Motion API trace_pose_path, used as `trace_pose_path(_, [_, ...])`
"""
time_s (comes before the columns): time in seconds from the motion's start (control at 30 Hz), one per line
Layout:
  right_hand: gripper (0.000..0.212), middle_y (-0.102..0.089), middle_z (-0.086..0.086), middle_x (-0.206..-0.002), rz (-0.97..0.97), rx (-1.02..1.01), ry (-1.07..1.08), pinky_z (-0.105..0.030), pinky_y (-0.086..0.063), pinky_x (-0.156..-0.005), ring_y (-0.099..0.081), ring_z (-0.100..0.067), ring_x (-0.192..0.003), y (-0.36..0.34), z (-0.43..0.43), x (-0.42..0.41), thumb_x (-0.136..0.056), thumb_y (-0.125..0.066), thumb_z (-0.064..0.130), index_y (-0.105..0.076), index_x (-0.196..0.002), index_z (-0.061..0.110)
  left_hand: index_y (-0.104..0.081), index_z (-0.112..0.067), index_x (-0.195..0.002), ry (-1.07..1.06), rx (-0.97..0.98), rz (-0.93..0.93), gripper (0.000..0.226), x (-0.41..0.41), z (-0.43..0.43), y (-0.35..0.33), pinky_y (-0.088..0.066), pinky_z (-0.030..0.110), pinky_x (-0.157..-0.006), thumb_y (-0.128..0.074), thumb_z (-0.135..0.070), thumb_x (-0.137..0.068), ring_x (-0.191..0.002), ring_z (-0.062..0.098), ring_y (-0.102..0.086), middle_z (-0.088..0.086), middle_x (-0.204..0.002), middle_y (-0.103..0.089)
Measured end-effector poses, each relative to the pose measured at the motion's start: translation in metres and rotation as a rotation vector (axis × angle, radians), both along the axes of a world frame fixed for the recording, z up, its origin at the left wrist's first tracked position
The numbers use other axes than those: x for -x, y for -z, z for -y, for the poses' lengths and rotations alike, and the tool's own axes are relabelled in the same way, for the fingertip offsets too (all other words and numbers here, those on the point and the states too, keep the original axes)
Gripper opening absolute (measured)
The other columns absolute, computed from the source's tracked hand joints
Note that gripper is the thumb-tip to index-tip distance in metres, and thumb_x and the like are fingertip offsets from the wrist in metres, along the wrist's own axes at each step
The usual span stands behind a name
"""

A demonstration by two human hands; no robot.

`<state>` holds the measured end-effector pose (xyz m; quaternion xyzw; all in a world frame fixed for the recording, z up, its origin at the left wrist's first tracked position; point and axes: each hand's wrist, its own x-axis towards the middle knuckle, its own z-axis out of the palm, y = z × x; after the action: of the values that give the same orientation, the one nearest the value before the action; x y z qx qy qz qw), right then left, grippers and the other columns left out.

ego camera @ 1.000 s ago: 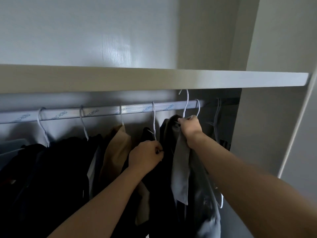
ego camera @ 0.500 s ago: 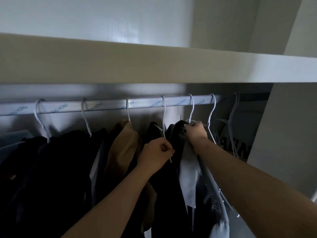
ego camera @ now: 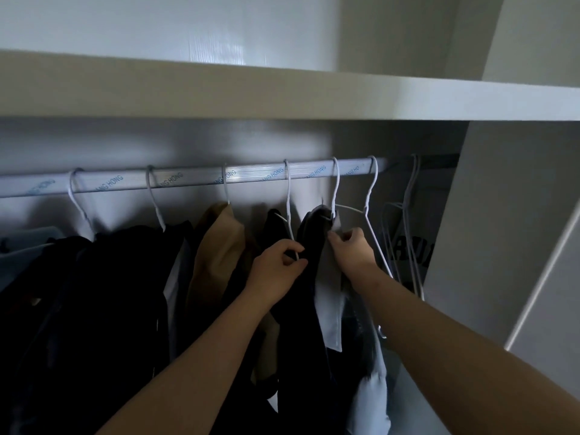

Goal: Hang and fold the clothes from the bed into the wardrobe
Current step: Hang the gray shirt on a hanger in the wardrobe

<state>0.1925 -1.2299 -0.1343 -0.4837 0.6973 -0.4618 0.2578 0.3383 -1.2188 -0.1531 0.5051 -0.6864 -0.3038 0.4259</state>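
Hanging from the rail (ego camera: 194,180) toward its right end, on a white wire hanger (ego camera: 336,189): a dark garment (ego camera: 312,243), bunched at the top, with a pale blue-grey strip of cloth (ego camera: 329,309) falling just beside it on the right. Gripped at that top edge by the right hand (ego camera: 353,252), fingers curled into the fabric where dark and pale meet. Just to the left, pinched between thumb and forefinger of the left hand (ego camera: 276,271): the thin wire of a neighbouring hanger (ego camera: 288,208), hooked over the same rail and carrying another dark piece (ego camera: 276,224). Both forearms reaching up and in from the bottom of the view.

Further left along the rail: a tan garment (ego camera: 219,252), then a mass of black clothes (ego camera: 94,293), each on its own white hook, packed shoulder to shoulder. At the far left edge, a sliver of pale blue fabric (ego camera: 18,246). Right of the right hand: a bare wire hanger (ego camera: 371,191), and past it a bunch of empty hangers (ego camera: 408,221) close to the side panel (ego camera: 502,215), with something dark bearing white letters behind them, too hidden to read.

Overhead, a thick off-white shelf (ego camera: 282,95) across the whole width, and above it a glossy white wall (ego camera: 157,23) catching a patch of light. Behind the clothes, a grey back panel (ego camera: 188,142) in shadow. Silver and ribbed, the rail, printed with repeated blue lettering. At the far right, a pale door edge (ego camera: 549,293) slanting outward. Dim under the shelf, brighter above.
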Motion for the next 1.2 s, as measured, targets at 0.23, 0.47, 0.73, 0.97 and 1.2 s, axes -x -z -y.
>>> trace_pose_path(0.23, [0.021,-0.054,-0.007,-0.092,0.021,-0.005,-0.076,-0.025,-0.037,-0.054,-0.049,-0.013,-0.065,0.020,-0.059,0.007,-0.093,-0.051,0.030,-0.042,-0.100,0.012,-0.054,-0.025,-0.110,-0.142,-0.041,-0.094,0.025,0.000,-0.051,0.008,-0.045,0.024,-0.077,-0.062,-0.020,-0.087,-0.087,0.012,-0.055,-0.009,-0.091,-0.052])
trace_pose_path(0.47, [0.016,-0.054,-0.004,-0.087,-0.024,-0.011,-0.132,-0.027,-0.038,-0.064,-0.052,-0.019,-0.078,0.051,-0.146,0.017,-0.092,-0.052,0.027,-0.047,-0.095,0.012,-0.055,-0.028,-0.098,-0.195,-0.170,-0.187,0.012,0.010,-0.135,0.033,-0.047,0.028,-0.079,-0.059,-0.020,-0.089,-0.085,0.016,-0.057,-0.004,-0.088,-0.058])
trace_pose_path(0.73, [0.018,-0.055,-0.003,-0.086,0.204,-0.140,-0.242,-0.025,-0.042,-0.063,-0.052,-0.018,-0.075,0.091,-0.266,0.016,-0.093,-0.051,0.026,-0.044,-0.077,0.022,-0.060,-0.024,-0.095,-0.234,-0.327,-0.259,0.009,0.022,-0.263,0.074,-0.044,0.016,-0.063,-0.056,-0.017,-0.091,-0.074,0.010,-0.058,-0.002,-0.088,-0.061])
trace_pose_path(0.97, [0.016,-0.058,-0.002,-0.080,0.325,-0.324,-0.222,-0.023,-0.041,-0.058,-0.051,-0.014,-0.064,0.138,-0.375,0.010,-0.094,-0.050,0.028,-0.048,-0.080,0.021,-0.062,-0.020,-0.099,-0.224,-0.503,-0.190,0.013,0.028,-0.356,0.122,-0.042,0.015,-0.055,-0.054,-0.015,-0.091,-0.066,0.007,-0.056,0.000,-0.087,-0.061])
trace_pose_path(1.2, [0.016,-0.056,-0.001,-0.073,0.392,-0.413,-0.046,-0.022,-0.037,-0.054,-0.047,-0.014,-0.057,0.188,-0.486,0.003,-0.094,-0.048,0.023,-0.051,-0.082,0.013,-0.060,-0.024,-0.085,-0.095,-0.649,-0.054,0.016,0.028,-0.441,0.167,-0.039,0.020,-0.055,-0.050,-0.013,-0.090,-0.059,0.008,-0.052,-0.004,-0.072,-0.056])
